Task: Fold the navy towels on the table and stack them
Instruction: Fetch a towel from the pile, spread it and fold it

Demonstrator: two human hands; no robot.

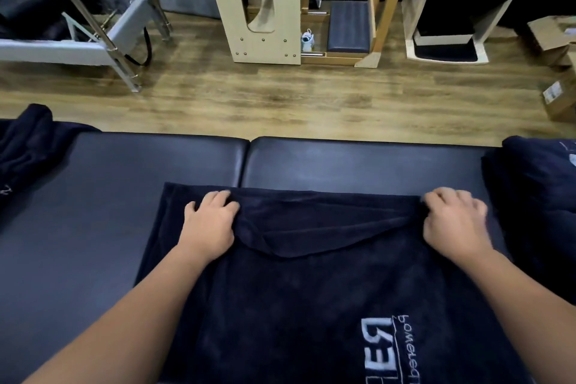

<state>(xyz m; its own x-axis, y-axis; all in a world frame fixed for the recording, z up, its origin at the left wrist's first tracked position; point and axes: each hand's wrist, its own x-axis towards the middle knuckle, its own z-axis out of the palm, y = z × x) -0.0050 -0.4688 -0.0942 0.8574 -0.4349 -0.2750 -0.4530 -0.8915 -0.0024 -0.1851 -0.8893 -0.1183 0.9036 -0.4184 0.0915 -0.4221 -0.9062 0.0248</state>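
A navy towel (311, 284) with white stitched lettering lies spread across the black padded table (109, 196), hanging over the near edge. Its far edge is turned over into a sagging flap. My left hand (209, 221) grips the flap's left end with curled fingers. At the far right corner of the towel, my right hand (453, 221) grips the flap's other end. A crumpled navy towel (28, 140) lies at the table's left end. Another navy towel pile (539, 190) sits at the right end.
Beyond the table's far edge is a wooden floor (280, 97). A metal-framed exercise bench (78, 25) stands at the back left, wooden equipment (265, 6) in the middle back, and cardboard boxes (558, 72) at the right.
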